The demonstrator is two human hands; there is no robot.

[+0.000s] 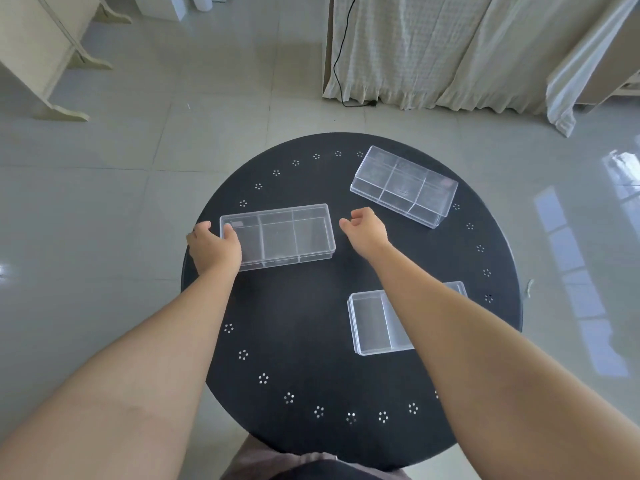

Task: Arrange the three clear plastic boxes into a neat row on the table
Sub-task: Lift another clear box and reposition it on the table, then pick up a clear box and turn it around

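1. Three clear plastic boxes lie on a round black worktop (pixel 298 317), none in line with another.
2. At the worktop's left edge, the left hand (pixel 214 244) grips the short left end of the left box (pixel 278 235); the thumb (pixel 230 231) hooks over the end wall into the first compartment, and the other fingers sit outside, by the worktop's rim.
3. The left box lies lengthwise across the worktop, flat and open side up, split by two dividers into three compartments (all look empty).
4. The right hand (pixel 366 228) hovers just beside that box's right end, apart from it, loosely curled and half open, holding nothing.
5. The near box (pixel 375 323) sits toward the worktop's near right edge, flat; the right forearm (pixel 485 341) crosses above it and hides its middle and much of its right part, so only its left compartment and far right corner show.
6. The far box (pixel 403 186) rests near the far right edge, turned at a slant to the other two, with its dividers showing a grid of compartments; it seems tipped onto a long side, though I cannot tell for sure.
7. Small clusters of white dots ring the worktop near its rim.
8. Beyond the far edge, pale floor tiles (pixel 207 126) shine, and a white curtain (pixel 433 50) hangs at the far right with a black cable (pixel 337 64) trailing down it.
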